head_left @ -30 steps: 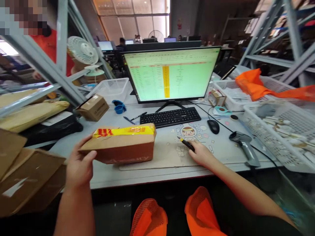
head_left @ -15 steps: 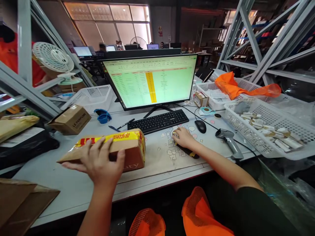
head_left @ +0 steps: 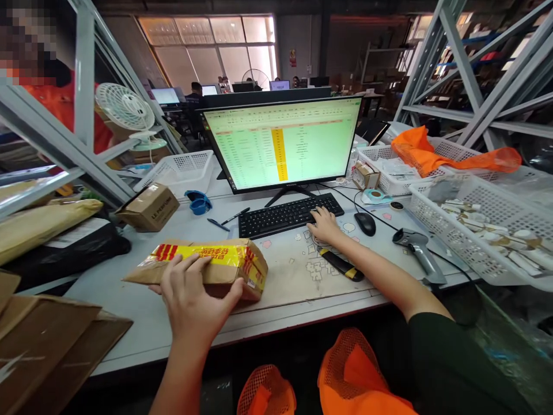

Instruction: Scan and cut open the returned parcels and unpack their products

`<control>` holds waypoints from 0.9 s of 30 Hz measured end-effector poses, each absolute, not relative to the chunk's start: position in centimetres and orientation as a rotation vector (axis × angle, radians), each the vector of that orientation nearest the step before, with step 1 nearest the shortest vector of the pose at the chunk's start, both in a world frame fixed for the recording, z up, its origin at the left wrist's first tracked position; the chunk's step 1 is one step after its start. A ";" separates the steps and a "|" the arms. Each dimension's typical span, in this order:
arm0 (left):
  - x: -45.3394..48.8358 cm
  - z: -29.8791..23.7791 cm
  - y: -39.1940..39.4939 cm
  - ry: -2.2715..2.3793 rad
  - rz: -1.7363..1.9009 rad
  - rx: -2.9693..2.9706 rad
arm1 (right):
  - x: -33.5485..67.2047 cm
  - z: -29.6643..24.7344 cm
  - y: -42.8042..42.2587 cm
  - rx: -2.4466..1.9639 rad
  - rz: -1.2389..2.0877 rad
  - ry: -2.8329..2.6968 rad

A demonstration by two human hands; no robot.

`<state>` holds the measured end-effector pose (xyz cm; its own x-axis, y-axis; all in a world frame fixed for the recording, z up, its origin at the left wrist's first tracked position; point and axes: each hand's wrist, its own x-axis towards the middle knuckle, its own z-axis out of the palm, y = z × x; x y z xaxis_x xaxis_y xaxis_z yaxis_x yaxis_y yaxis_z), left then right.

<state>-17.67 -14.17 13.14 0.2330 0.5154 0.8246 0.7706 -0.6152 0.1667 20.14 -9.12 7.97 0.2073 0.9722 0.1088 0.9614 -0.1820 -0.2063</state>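
My left hand (head_left: 194, 300) grips a brown cardboard box (head_left: 216, 278), its fingers over the top and the thumb against the near side. Yellow tape with red print runs along the top of that box, which tapers to a flap at its left end. At the right part of the black keyboard (head_left: 276, 220), my right hand (head_left: 325, 226) has its fingers stretched over the keys and holds nothing. A black and yellow utility knife (head_left: 341, 265) lies on the desk mat just below my right wrist. The monitor (head_left: 246, 144) behind the keyboard displays a spreadsheet with one yellow column.
Right of the keyboard are a mouse (head_left: 365, 223), a barcode scanner (head_left: 419, 256) and a white basket (head_left: 484, 230) of small items. On the left stand a small carton (head_left: 149, 208), a blue tape dispenser (head_left: 199, 203) and packages (head_left: 64, 248). A person in orange (head_left: 60, 109) is beyond the rack.
My right hand has moved from the utility knife up to the keyboard, leaving the knife on the mat. The box under my left hand has tipped, showing more of its taped top. The view has shifted left.
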 end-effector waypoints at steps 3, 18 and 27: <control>-17.4 13.1 -13.8 -1.133 -1.364 -2.278 | 19.8 8.3 -14.1 -2.258 0.138 -1.918; -15.1 13.5 -13.2 -1.193 -1.276 -2.393 | 14.3 9.4 -24.0 -1.458 0.169 -2.021; -15.4 13.4 -13.3 -1.203 -1.256 -2.389 | 9.6 14.4 -20.8 -1.244 0.101 -2.265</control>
<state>-15.38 -13.31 13.45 0.3134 0.5736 0.7568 0.7313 -0.6542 0.1930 9.62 -20.82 14.35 -0.4212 0.8000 0.4273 0.7589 0.5689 -0.3169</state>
